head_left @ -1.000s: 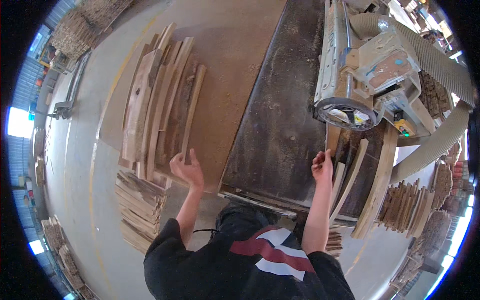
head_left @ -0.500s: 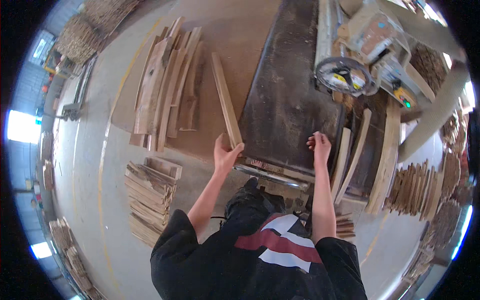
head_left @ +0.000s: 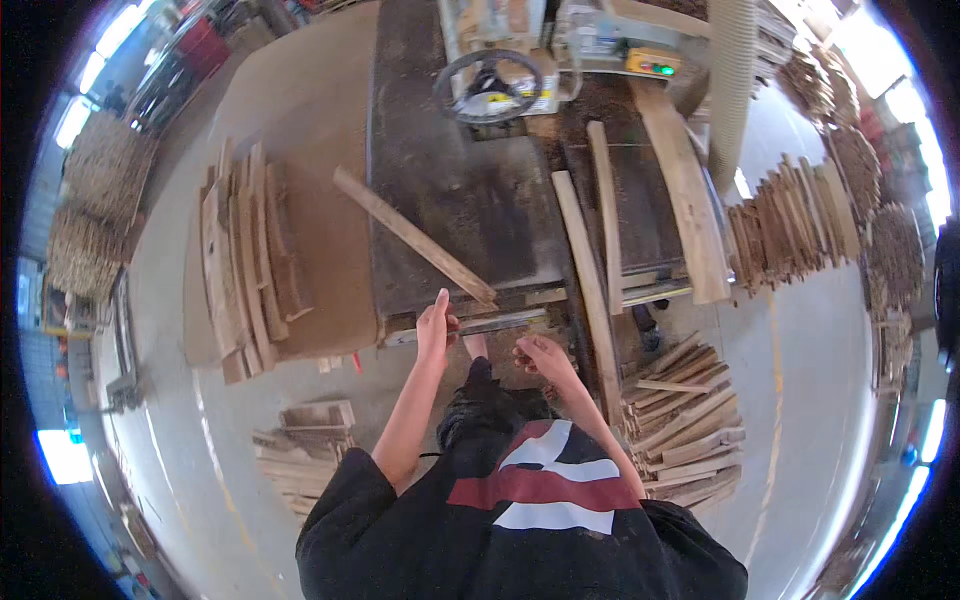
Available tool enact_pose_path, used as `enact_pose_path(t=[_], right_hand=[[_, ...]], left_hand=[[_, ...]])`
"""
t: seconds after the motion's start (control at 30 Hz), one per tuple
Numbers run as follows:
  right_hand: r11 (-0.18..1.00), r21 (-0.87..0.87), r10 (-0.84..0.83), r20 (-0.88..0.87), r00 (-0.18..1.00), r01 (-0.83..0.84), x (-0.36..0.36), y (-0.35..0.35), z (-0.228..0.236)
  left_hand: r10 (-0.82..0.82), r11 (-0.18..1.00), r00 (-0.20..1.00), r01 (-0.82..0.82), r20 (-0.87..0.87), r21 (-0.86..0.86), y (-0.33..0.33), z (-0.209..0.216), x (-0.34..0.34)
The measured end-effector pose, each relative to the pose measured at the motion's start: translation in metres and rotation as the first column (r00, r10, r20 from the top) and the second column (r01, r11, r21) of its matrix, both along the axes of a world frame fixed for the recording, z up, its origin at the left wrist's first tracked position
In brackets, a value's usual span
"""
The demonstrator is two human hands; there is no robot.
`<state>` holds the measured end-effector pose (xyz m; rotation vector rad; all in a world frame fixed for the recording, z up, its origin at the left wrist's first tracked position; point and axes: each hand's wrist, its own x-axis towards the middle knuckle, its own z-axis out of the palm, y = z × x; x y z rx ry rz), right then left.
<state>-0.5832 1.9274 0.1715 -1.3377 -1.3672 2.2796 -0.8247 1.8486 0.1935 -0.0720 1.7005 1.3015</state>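
Observation:
A wooden strip (head_left: pixel 415 235) lies slantwise across the dark machine table, its near end close to the front edge. My left hand (head_left: pixel 435 328) is just below that near end, apart from it, with one finger stretched upward and nothing held. To its right, my right hand (head_left: pixel 545 357) is in front of the table edge, fingers curled in and no object showing in them. Beside the right hand, a long narrow board (head_left: pixel 585 280) runs along the table and out past its front edge.
Several boards (head_left: pixel 245 260) lie on the brown surface at left. A handwheel (head_left: pixel 490 88) and a control box with a green light (head_left: pixel 652 64) are at the far side. More boards (head_left: pixel 690 200) lie right. Stacks of wood strips (head_left: pixel 690 425) stand low at right and left (head_left: pixel 300 450).
My left hand has let go of the wooden strip, which now lies slanted on the dark table. My right hand has come down toward the front edge. The view has turned right.

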Motion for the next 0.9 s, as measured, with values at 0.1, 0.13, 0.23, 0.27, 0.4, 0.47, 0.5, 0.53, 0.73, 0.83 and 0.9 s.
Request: enact_pose_path(t=[0.1, 0.13, 0.23, 0.27, 0.4, 0.47, 0.5, 0.53, 0.73, 0.83, 0.9], right_hand=[[0.998, 0.025, -0.058, 0.016, 0.998, 0.058, 0.014, 0.003, 0.002], [0.999, 0.030, -0.012, 0.053, 0.999, 0.010, 0.018, 0.004, 0.004], [0.965, 0.259, 0.002, 0.184, 0.983, -0.050, 0.023, 0.007, 0.004], [0.811, 0.525, 0.118, 0.284, 0.951, -0.258, 0.029, 0.007, 0.005], [0.909, 0.413, -0.034, 0.199, 0.979, -0.053, 0.020, 0.007, 0.017], [0.644, 0.765, -0.148, 0.129, 0.981, -0.004, 0.002, 0.008, 0.028], [0.537, 0.843, -0.182, 0.156, 0.971, -0.035, -0.010, 0.010, 0.033], [0.528, 0.847, -0.142, 0.149, 0.979, -0.053, -0.024, 0.013, 0.037], [0.541, 0.792, 0.036, 0.314, 0.949, -0.282, -0.095, 0.035, 0.042], [0.485, 0.837, -0.046, 0.316, 0.948, -0.256, -0.106, 0.040, 0.028], [0.476, 0.806, 0.023, 0.389, 0.921, -0.353, -0.109, 0.042, 0.013]], left_hand=[[-0.093, 0.993, 0.990, 0.084, -0.105, -0.080, 0.021, -0.012, 0.015], [-0.028, 0.998, 0.993, 0.021, -0.116, -0.058, 0.027, -0.013, 0.019], [0.047, 0.998, 0.995, -0.044, 0.085, -0.039, 0.042, -0.012, 0.033], [0.008, 1.000, 1.000, -0.008, 0.016, 0.028, 0.042, -0.011, 0.039], [-0.063, 0.997, 0.911, 0.041, -0.409, -0.062, 0.055, -0.001, 0.050], [0.019, 0.999, 0.903, -0.001, -0.429, 0.042, 0.059, 0.004, 0.055], [0.030, 0.998, 0.903, -0.006, -0.428, 0.058, 0.058, 0.004, 0.056], [0.095, 0.993, 0.938, -0.065, -0.332, 0.100, 0.059, 0.003, 0.058], [0.032, 0.973, 0.929, 0.056, -0.369, 0.225, 0.037, -0.014, 0.021], [-0.293, 0.945, 0.766, 0.323, -0.573, -0.052, 0.035, -0.004, -0.008], [-0.468, 0.872, 0.579, 0.423, -0.668, -0.245, 0.031, 0.016, -0.019]])
